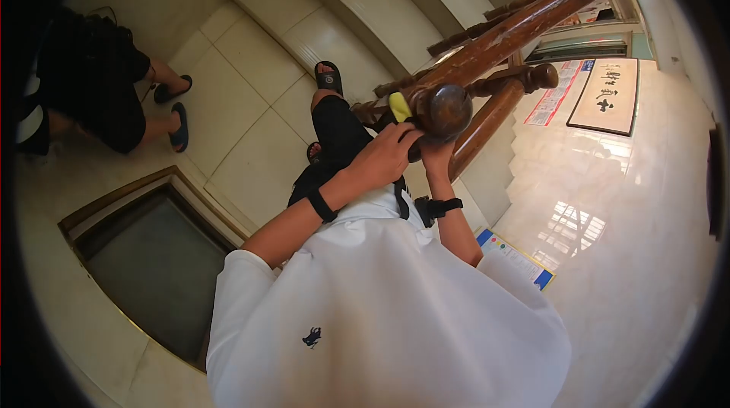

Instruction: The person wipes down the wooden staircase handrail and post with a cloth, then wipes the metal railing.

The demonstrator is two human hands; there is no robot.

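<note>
A dark brown wooden newel post with a rounded knob (447, 111) stands at the lower end of the stair handrail (525, 24). My left hand (386, 152), with a black band on the wrist, has its fingers bent and closed against the near side of the post. A yellow piece of cloth-like material (399, 107) sticks out above those fingers, pinched between hand and wood; its rest is hidden. My right hand (436, 157), with a black strap on the wrist, reaches up under the knob and touches the post. Its fingers are hidden behind the wood.
Tiled stairs (342, 28) rise beyond the railing. A second wooden rail (487, 127) slopes beside the post. Another person (114, 96) in dark clothes is low at the left. A framed calligraphy piece (606, 96) and a dark framed panel (156, 271) flank me.
</note>
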